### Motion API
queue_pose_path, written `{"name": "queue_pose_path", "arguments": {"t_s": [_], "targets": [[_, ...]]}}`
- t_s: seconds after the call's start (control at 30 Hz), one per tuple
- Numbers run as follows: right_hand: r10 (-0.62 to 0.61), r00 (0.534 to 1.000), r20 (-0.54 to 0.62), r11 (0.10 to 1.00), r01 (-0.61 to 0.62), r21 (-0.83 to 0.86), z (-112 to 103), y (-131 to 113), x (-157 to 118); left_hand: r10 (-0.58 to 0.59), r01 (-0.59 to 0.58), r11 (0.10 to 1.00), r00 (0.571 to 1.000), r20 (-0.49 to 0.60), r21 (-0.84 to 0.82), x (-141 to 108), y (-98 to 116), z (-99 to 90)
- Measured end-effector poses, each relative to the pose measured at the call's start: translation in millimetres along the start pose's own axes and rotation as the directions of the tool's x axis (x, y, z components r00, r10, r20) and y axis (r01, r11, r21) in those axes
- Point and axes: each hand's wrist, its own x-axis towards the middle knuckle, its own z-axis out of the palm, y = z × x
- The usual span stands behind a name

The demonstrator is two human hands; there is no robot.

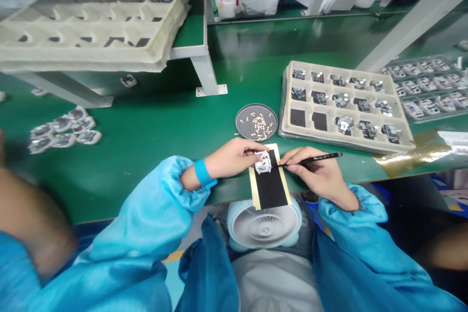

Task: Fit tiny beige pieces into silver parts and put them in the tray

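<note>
My left hand, with a blue band at its wrist, holds a small white part between thumb and fingers. The part rests on the upper end of a black pad with pale yellow edges at the table's front edge. A thin black pen-like tool is pinched in my right hand, its tip pointing left, close to the white part. Whether the tip touches the part is too small to tell. Just beyond my left hand stands a round grey dish with many tiny beige pieces.
A compartment tray with metallic parts stands right of the dish; clear trays lie farther right. White parts lie at left, below a raised shelf bearing a pale tray. Another person's arm is at far left. A fan sits below the edge.
</note>
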Motion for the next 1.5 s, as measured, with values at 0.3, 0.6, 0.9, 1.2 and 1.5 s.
{"name": "queue_pose_path", "arguments": {"t_s": [0.3, 0.6, 0.9, 1.2, 1.5], "targets": [[-0.209, 0.976, -0.061, 0.927, 0.178, -0.331, 14, -9, 10, 0.01, -0.007, 0.998, 0.999, -0.044, 0.065, -1, -2, 6.2], [-0.235, 0.972, -0.008, 0.881, 0.209, -0.423, 14, -9, 12, 0.059, -0.053, 0.993, 0.997, -0.048, 0.106, -2, -4, 8.5], [-0.188, 0.976, -0.109, 0.905, 0.129, -0.406, 20, -11, 11, 0.052, -0.044, 0.992, 0.996, -0.069, 0.117, -3, -6, 9.2], [-0.254, 0.966, -0.053, 0.843, 0.194, -0.501, 22, -13, 9, 0.061, -0.051, 0.991, 0.994, -0.085, 0.124, -3, -8, 10.7], [-0.144, 0.973, -0.182, 0.897, 0.05, -0.439, 22, -8, 8, 0.044, -0.035, 0.992, 0.996, -0.073, 0.121, -4, -4, 10.1]]}}
